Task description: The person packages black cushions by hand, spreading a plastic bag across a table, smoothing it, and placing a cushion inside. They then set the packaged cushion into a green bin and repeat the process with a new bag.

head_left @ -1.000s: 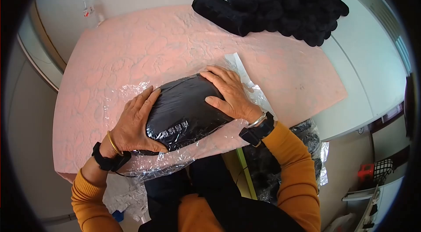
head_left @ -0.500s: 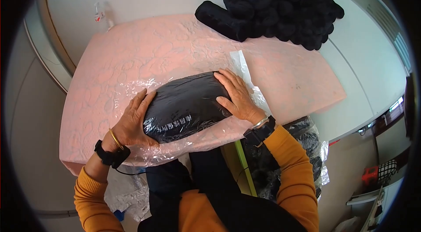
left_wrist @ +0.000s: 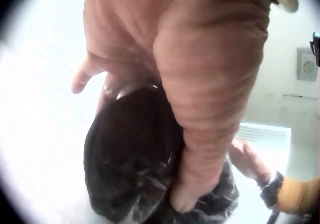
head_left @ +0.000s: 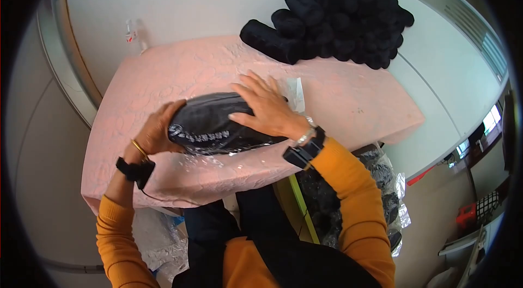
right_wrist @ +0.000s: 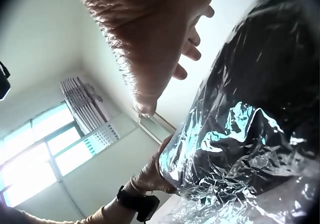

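Observation:
A plump black cushion (head_left: pixel 204 116) in clear plastic film, with white characters printed along its near side, lies on the pink-covered table (head_left: pixel 141 92). My left hand (head_left: pixel 155 129) grips its left end, the thumb on the near side and the fingers round the far side. In the left wrist view the thumb presses against the wrapped end. Over the cushion's right half, my right hand (head_left: pixel 267 109) has its fingers spread. The right wrist view shows those fingers extended beside the shiny wrapping (right_wrist: pixel 235 134). My right palm hides part of the cushion's top.
A heap of black rolled cushions (head_left: pixel 332 21) sits at the table's back right. A small bottle (head_left: pixel 129 33) is at the back left. Below the right edge stand plastic-wrapped black bundles (head_left: pixel 376 179). A white surface (head_left: pixel 436 103) adjoins the table on the right.
My right hand has moved left from the cushion's right end to over its top, fingers spreading. The cushion has turned, its printed side facing me more. My left hand stays at the left end.

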Demonstrator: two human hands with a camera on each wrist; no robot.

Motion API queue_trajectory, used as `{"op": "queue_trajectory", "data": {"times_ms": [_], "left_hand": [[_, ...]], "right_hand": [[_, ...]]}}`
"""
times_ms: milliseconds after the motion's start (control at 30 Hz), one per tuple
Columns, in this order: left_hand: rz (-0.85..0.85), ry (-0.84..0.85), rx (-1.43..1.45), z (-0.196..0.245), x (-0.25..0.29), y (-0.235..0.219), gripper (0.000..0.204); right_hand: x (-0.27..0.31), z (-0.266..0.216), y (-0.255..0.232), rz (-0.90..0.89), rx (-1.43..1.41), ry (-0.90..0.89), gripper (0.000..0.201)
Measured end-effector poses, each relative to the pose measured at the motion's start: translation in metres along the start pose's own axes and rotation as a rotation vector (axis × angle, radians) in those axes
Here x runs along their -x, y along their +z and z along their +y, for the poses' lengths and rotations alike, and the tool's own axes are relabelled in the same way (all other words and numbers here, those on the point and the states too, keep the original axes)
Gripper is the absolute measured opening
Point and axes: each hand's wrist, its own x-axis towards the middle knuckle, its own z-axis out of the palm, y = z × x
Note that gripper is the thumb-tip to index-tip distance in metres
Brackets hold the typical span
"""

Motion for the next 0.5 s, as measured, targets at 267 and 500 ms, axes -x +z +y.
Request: {"op": "queue_trajectory", "data": {"times_ms": [267,500], "left_hand": [[-0.095,-0.013,-0.476,0.058,-0.048,-0.011,0.127],[-0.154,0.111,-0.304,0.048,-0.095,0.052,0.135]], "right_hand": [[-0.024,-0.018,0.027,-0.24,-0.046,0.12,0.069],[-0.012,0.003,0.033,-0.235,-0.103,0.051,0.075]]}}
